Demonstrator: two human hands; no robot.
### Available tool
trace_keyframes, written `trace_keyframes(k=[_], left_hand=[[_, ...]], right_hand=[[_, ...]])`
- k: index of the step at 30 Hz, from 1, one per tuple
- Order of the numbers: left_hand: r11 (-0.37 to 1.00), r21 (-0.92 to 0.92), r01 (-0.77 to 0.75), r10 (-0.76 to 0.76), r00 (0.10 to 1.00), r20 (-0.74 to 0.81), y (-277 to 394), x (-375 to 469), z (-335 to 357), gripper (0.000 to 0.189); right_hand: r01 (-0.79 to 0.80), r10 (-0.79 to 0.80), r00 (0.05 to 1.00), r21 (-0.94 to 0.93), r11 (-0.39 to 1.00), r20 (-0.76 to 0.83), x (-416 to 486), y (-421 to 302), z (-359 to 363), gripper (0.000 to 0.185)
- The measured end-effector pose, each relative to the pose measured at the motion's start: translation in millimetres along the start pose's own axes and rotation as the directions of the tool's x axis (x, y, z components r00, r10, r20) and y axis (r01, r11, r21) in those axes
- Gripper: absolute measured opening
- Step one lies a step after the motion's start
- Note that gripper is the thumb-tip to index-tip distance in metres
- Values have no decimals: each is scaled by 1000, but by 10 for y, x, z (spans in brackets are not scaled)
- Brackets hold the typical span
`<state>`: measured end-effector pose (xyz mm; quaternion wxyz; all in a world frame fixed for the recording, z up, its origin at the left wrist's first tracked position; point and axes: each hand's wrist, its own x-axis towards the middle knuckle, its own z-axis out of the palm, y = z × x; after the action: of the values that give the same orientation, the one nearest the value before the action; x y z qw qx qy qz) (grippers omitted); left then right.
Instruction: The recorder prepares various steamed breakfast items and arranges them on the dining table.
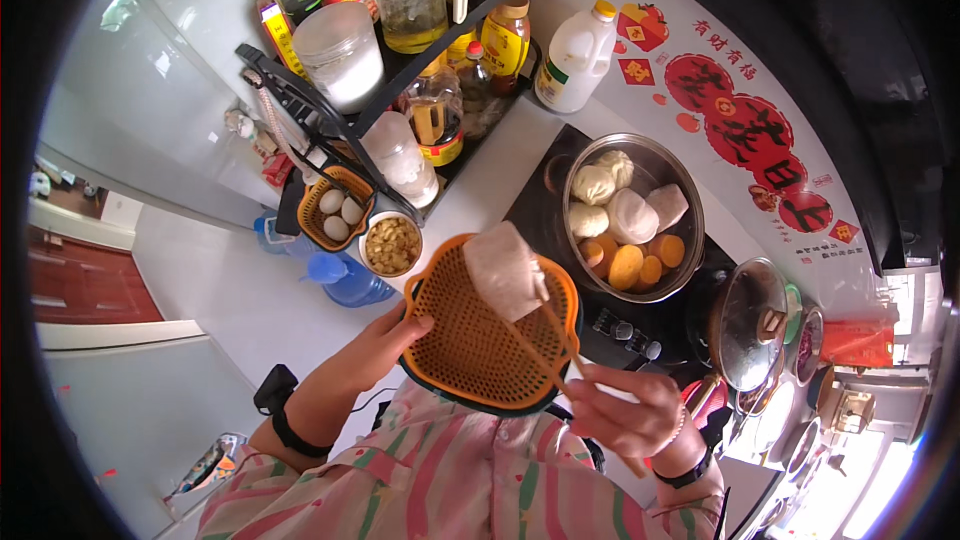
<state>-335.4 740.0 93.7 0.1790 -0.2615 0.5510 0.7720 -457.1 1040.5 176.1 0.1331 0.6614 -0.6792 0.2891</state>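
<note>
My left hand point(390, 337) grips the left rim of an orange plastic drain basket point(457, 349), which sits in a dark green outer bowl point(480, 406). Wooden chopsticks point(544, 367) are held in my right hand point(630, 409). Between their tips is a pale, pinkish-white block of food point(504, 270), possibly a steamed bun or taro, over the far part of the basket. Beyond it, a steel pot point(574, 165) stands uncovered on the black stove point(551, 180). Inside are several white buns point(592, 184), orange sweet potato-like pieces point(625, 267) and another pale block point(667, 207).
A bowl of diced food point(391, 245) and a small basket of eggs point(336, 227) stand left of the pot. Behind them, a black rack point(450, 37) holds jars and sauce bottles. A white jug point(576, 60) stands by the wall. A glass-lidded pan point(750, 322) is at right.
</note>
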Motion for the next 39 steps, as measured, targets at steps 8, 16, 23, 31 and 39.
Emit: trace_keyframes(k=[8,16,23,31,39], left_hand=[[975,149,162,-182,974,135,-22,-93,45,52],[983,-129,131,-117,987,111,-280,-38,48,29],[988,107,113,-125,986,110,-159,-71,115,39],[965,55,257,-261,960,101,-295,16,191,51],[977,-60,203,-201,979,43,-308,-34,233,48]], right_hand=[[-23,27,987,-28,999,157,144,-101,127,10],[-379,357,924,223,898,135,260,-25,8,32],[-258,221,947,141,956,233,428,-164,-72,27],[-575,567,812,357,736,140,405,-5,-300,34],[-715,800,598,483,505,49,-35,-292,-219,33]])
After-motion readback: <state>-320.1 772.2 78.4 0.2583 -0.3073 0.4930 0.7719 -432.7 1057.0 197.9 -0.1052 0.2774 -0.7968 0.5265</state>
